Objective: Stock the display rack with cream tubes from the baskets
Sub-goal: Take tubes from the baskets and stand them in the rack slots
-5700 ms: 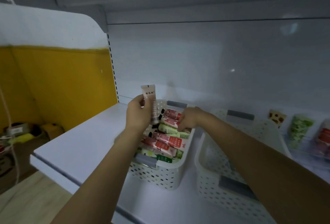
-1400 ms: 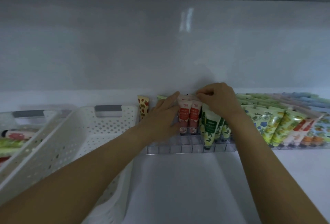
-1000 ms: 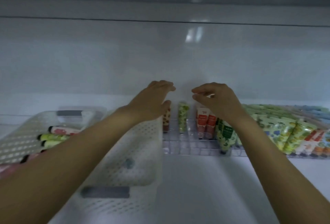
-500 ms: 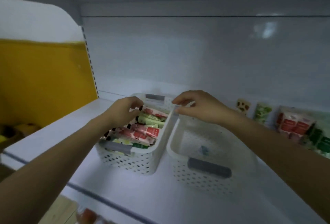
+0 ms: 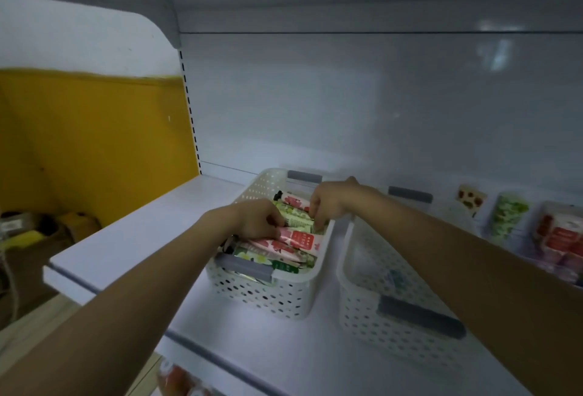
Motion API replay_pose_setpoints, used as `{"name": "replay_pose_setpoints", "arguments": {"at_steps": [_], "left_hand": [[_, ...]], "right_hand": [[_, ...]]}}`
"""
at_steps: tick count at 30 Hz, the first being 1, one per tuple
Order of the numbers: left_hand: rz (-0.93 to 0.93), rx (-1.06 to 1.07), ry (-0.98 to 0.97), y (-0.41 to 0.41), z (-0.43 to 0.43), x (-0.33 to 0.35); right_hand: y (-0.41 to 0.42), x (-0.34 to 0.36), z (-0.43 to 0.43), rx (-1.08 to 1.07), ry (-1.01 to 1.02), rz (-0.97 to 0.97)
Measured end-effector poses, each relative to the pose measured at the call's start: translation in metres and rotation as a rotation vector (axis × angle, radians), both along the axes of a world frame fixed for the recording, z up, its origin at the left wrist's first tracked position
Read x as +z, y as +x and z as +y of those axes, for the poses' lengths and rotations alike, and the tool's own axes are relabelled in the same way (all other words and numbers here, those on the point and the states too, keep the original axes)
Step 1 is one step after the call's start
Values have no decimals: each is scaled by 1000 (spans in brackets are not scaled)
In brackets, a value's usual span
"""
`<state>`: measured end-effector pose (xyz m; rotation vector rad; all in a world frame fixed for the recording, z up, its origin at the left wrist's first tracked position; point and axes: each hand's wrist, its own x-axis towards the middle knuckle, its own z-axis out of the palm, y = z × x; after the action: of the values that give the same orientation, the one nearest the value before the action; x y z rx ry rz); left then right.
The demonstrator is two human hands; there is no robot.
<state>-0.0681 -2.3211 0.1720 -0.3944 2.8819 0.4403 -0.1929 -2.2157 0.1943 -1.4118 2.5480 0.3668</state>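
Both hands are down in the left basket [image 5: 268, 296], a white perforated one with grey handles that stands on the white shelf [image 5: 135, 238] about midway between its front and back edges, nearer its left end. This basket is packed with cream tubes [image 5: 284, 247] lying on their sides across it, pink, red-and-white and green.

The left hand [image 5: 252, 220] comes in over the basket's left wall. Its fingers [image 5: 275, 222] are curled downward, the tips against the cap end of a green-and-white tube [image 5: 296, 221] lying near the top of the pile. Whether they have closed round it I cannot tell.

The right hand [image 5: 331, 203] reaches in from the right, over the basket's right wall. Its fingers [image 5: 315, 217] are bent down together and pinch the other end of the same tube, close to that wall.

The right basket [image 5: 366, 310], of the same make, stands just beside the first on its right, under the right forearm. Its inside is largely hidden by the arm and blurred.

Further right, along the shelf's back edge, the display rack [image 5: 564, 268] holds upright tubes: a spotted cream-coloured one [image 5: 471, 201], a green patterned one [image 5: 508, 216] and red-and-white ones [image 5: 561, 235], all soft in focus.

A yellow wall [image 5: 94, 143] shows beyond the shelf's left end.
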Motion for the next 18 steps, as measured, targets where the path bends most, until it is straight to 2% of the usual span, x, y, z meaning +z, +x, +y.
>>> {"name": "replay_pose_setpoints", "arguments": {"at_steps": [5,13,15,18], "left_hand": [[-28,-28,-45,-6,3,2],[-71,19,-208,-3,7,16],[-20,51,-224,4,7,28],[61,108,-231,21,3,46]], "right_hand": [[-6,-8,-16,-39,69,-150],[1,-23,-22,-179,37,81],[3,-23,-20,-154,-32,96],[2,-18,-11,-137,-219,-50]]}}
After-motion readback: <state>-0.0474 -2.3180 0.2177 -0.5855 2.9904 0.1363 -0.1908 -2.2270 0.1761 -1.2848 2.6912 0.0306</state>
